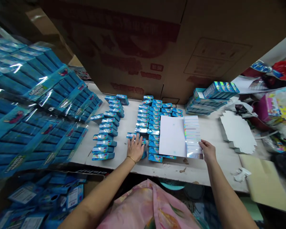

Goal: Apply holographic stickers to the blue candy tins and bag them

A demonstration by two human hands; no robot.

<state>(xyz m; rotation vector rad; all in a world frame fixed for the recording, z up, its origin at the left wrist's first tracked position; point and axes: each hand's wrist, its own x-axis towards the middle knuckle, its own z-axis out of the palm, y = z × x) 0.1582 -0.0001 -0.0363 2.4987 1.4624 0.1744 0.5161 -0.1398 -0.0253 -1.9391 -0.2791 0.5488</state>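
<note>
My left hand (135, 148) lies with its fingers spread over a few small blue boxes (131, 135) on the white table; part of them is hidden under the palm. Close to its right stand packed columns of the same blue boxes (154, 142). My right hand (207, 150) pinches the right edge of a shiny holographic sticker sheet (192, 136), marked off in narrow strips. Joined to or lying against that sheet is a plain white sheet (172, 136), which covers some of the boxes. A looser column of blue boxes (108, 131) stands left of my left hand.
Wrapped blocks of blue boxes (45, 86) are piled high at the left. Below them a carton holds loose blue boxes (43, 203). A big cardboard carton (145, 47) walls off the back. To the right are a filled display tray (205, 101) and a stack of white die-cut card (238, 130).
</note>
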